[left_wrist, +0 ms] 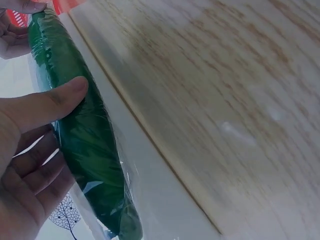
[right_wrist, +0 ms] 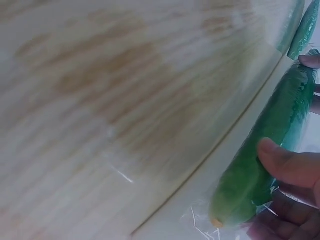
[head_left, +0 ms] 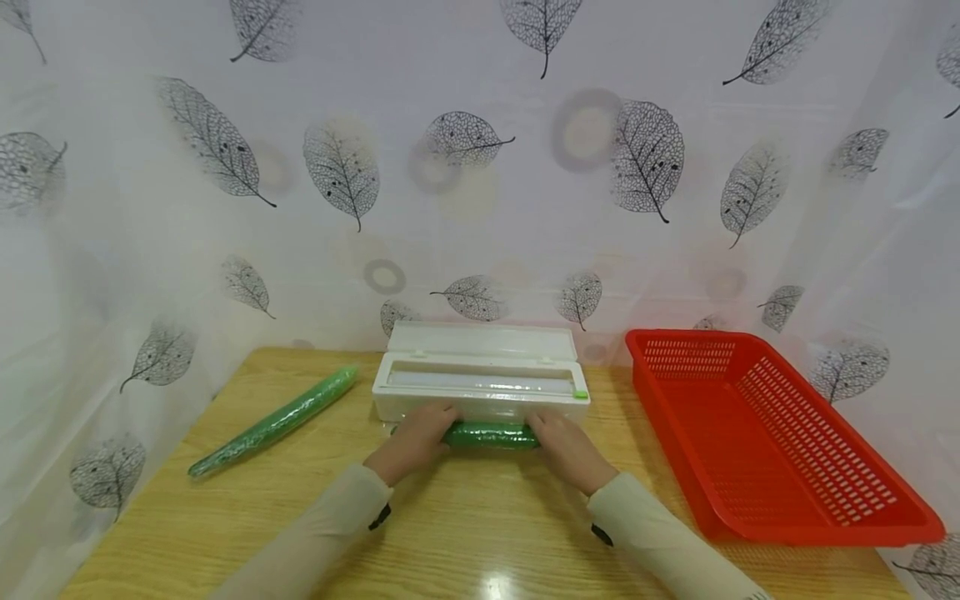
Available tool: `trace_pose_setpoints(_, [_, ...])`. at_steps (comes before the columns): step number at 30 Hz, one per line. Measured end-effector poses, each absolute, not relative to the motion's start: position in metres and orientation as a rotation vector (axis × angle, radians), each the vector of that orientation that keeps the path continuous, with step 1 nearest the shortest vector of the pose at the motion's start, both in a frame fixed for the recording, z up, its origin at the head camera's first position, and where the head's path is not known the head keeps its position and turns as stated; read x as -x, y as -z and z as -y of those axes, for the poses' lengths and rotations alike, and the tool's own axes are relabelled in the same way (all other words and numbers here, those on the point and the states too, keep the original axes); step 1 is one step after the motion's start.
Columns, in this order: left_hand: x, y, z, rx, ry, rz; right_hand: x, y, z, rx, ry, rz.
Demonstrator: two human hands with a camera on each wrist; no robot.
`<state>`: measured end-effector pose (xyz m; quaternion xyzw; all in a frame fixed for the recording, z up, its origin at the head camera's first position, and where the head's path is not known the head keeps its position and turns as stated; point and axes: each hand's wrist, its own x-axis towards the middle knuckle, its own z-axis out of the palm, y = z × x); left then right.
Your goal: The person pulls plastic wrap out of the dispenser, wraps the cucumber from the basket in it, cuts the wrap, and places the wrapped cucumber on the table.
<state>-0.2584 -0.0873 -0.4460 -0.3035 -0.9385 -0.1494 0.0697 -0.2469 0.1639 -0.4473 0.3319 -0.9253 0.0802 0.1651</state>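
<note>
A green cucumber [head_left: 491,435] lies crosswise in front of a white cling film dispenser [head_left: 480,407]. My left hand [head_left: 420,435] grips its left part, and my right hand [head_left: 567,447] grips its right part. In the left wrist view, the thumb presses the near side of the cucumber [left_wrist: 82,135] while the fingers curl behind it. Shiny clear film covers its skin and spreads loosely past its end. The right wrist view shows the right thumb on the cucumber [right_wrist: 250,175], close to its pale tip, with loose film [right_wrist: 197,222] around that end.
The dispenser's lid [head_left: 480,340] stands raised at the back, with a film roll [head_left: 480,382] inside and a green cutter tab [head_left: 581,394] at right. A second film-wrapped cucumber [head_left: 277,423] lies on the wooden table [head_left: 480,525] at left. A red plastic basket [head_left: 720,433] stands at right.
</note>
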Motion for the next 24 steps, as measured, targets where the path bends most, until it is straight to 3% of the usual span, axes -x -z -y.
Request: trace_pose_setpoints(24, [0.270, 0.451, 0.089, 1.194, 0.308, 2.809, 0.254, 0.462, -0.158, -1.054, -0.023, 2.506])
